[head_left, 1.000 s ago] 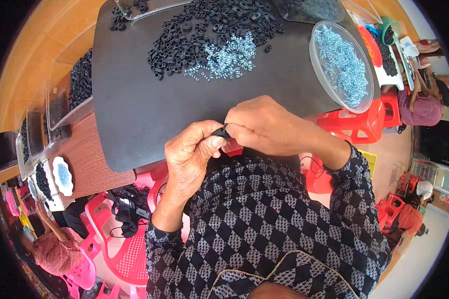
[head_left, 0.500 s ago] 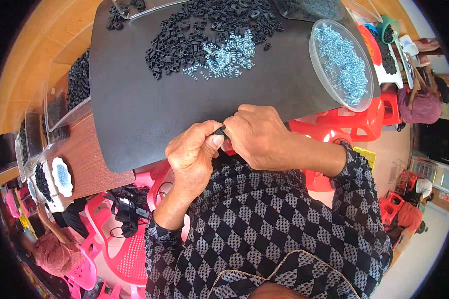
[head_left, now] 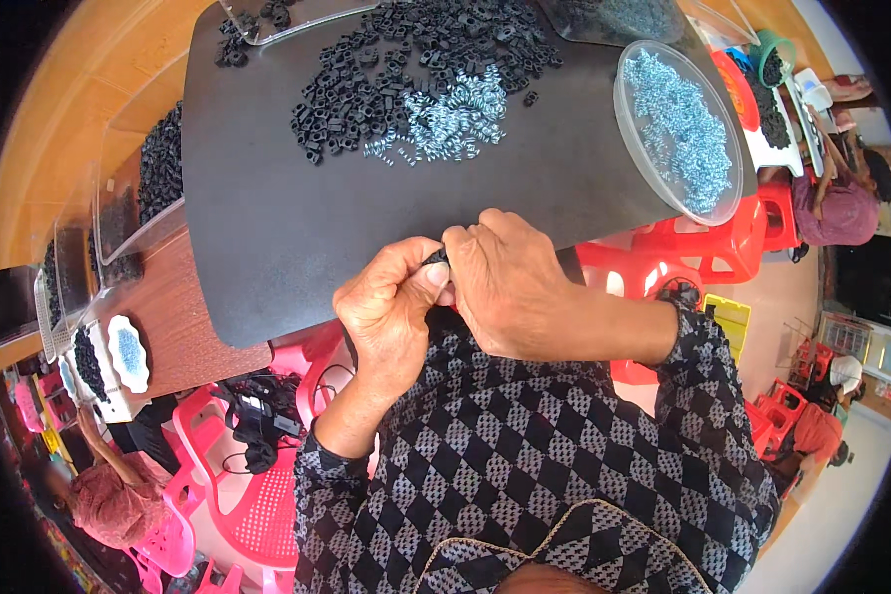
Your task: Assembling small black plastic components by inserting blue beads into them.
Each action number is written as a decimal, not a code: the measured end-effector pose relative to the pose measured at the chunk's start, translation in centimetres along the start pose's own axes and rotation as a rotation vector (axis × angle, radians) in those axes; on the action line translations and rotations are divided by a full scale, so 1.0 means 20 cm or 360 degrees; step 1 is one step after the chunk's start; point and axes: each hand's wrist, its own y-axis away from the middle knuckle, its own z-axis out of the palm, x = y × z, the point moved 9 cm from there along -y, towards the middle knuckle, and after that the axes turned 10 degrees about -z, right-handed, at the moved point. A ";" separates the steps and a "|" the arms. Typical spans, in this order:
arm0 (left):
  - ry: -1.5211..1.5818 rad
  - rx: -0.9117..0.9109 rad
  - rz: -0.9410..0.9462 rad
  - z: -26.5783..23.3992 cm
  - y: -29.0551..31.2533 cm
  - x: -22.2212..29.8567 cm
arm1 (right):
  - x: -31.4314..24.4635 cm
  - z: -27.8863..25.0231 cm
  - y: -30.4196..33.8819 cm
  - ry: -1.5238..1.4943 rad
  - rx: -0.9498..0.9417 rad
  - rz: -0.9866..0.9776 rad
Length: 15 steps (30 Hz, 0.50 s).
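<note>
A small black plastic piece (head_left: 436,256) is pinched between the thumb and curled forefinger of my left hand (head_left: 381,302), just off the near edge of the dark tabletop (head_left: 287,218). My right hand (head_left: 515,282) is closed against that same piece, knuckles up, and its fingers hide most of it. Farther up the table lies a heap of similar black plastic pieces (head_left: 342,104). Small metal springs (head_left: 455,114) are piled against the heap's near side. Many more springs (head_left: 683,129) fill a round clear tub (head_left: 621,104) at the table's right edge.
Clear bins of black parts (head_left: 158,163) stand at the left, near a white scalloped dish (head_left: 129,354). A pink chair (head_left: 257,505) is at lower left, red stools (head_left: 708,243) at right. Other people sit at the left (head_left: 119,495) and the right (head_left: 846,203).
My right hand has turned slightly and its wrist has come lower, while still pressed to the piece. The left hand keeps its pinch, shifted slightly. The piles look unchanged.
</note>
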 end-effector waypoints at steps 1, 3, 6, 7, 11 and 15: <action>-0.0027 0.0009 0.0017 0.00 0.00 0.00 | 0.00 0.00 0.00 0.0003 0.0002 -0.0001; 0.0023 0.0016 -0.0025 0.00 0.00 0.01 | -0.01 0.00 -0.01 0.0071 -0.0029 -0.0011; 0.0179 0.0001 -0.0120 -0.01 0.00 -0.02 | -0.01 -0.04 -0.03 -0.0092 0.0053 -0.0034; 0.0287 -0.0021 -0.0171 -0.01 -0.01 -0.03 | 0.00 -0.04 -0.04 -0.0090 0.0055 -0.0036; 0.0262 0.0011 -0.0126 -0.01 -0.02 -0.02 | 0.03 -0.04 -0.03 -0.0162 0.0113 -0.0027; 0.0424 -0.0026 -0.0273 -0.01 -0.04 -0.03 | 0.06 -0.06 -0.03 -0.0106 0.0154 -0.0076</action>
